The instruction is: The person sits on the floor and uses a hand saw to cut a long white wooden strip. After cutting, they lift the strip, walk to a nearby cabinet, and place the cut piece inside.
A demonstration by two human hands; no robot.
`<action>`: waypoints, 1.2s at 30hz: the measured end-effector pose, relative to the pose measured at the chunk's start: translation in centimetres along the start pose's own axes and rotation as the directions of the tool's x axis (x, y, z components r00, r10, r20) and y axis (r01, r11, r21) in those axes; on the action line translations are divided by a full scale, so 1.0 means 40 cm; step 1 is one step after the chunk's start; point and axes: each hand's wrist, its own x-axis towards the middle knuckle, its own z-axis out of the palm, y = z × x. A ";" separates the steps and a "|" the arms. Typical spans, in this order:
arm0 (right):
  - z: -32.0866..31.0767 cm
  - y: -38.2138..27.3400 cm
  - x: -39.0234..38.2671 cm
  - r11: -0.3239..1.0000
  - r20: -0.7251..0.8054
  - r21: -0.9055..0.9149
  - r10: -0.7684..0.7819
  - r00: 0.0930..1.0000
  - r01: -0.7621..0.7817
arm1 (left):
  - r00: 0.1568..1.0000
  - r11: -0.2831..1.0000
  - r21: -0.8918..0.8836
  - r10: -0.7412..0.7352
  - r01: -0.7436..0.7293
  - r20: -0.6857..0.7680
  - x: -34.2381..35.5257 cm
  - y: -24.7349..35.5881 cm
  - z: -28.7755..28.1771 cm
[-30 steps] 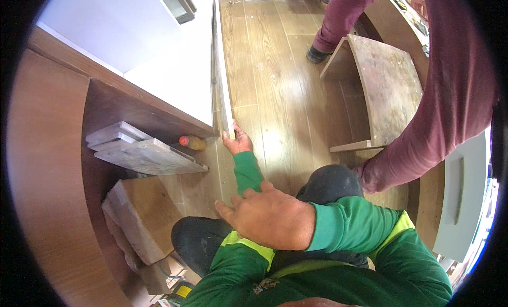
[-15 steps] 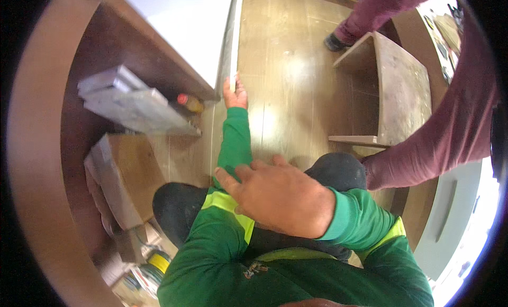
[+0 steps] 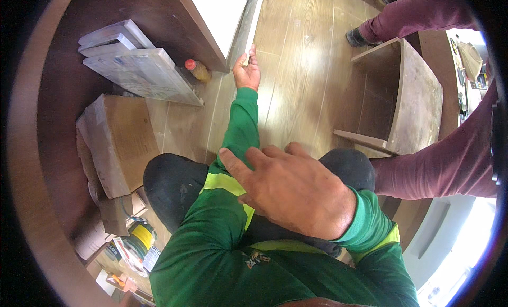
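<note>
My left hand [image 3: 247, 73] is stretched far forward, low over the wooden floor [image 3: 296, 69]. Its thumb and fingers close round the near end of a long, narrow pale strip [image 3: 251, 26], which runs away along the edge of a white panel [image 3: 219, 13]. What the strip is exactly I cannot tell. Nearer to me, my right hand [image 3: 296, 190] hangs palm down above my left forearm, fingers spread and holding nothing. Whether its thumb touches the green sleeve is unclear.
Left: leaning grey-white slabs [image 3: 140, 69], a red-capped bottle [image 3: 198, 70], a cardboard box [image 3: 129, 143] and a yellow-green reel [image 3: 140, 241]. Right: an open-sided, stained wooden stool [image 3: 420, 100] beside another person's maroon-trousered leg [image 3: 434, 166]. A brown board [image 3: 201, 29] edges the panel.
The view has shifted, so the slabs, box and reel show more fully. My left hand still grips the strip's end, and my right hand stays spread above my forearm.
</note>
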 end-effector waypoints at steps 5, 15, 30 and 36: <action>0.000 -0.003 0.004 0.999 -0.018 -0.030 -0.014 1.000 0.014 | 0.997 0.994 0.093 0.051 -0.056 0.053 0.001 0.017 -0.015; 0.040 0.008 0.000 0.999 -0.195 -0.041 -0.032 0.980 0.024 | 0.985 0.973 -0.169 -0.141 0.157 0.099 0.019 -0.003 -0.046; 0.040 -0.005 -0.050 0.992 -0.328 0.104 -0.029 0.944 0.067 | 0.987 0.989 -0.080 -0.132 0.124 -0.091 0.111 0.046 -0.074; 0.039 -0.004 -0.054 0.993 -0.276 0.090 -0.054 0.960 0.082 | 0.992 0.974 0.215 -0.040 0.065 -0.118 0.050 -0.010 -0.067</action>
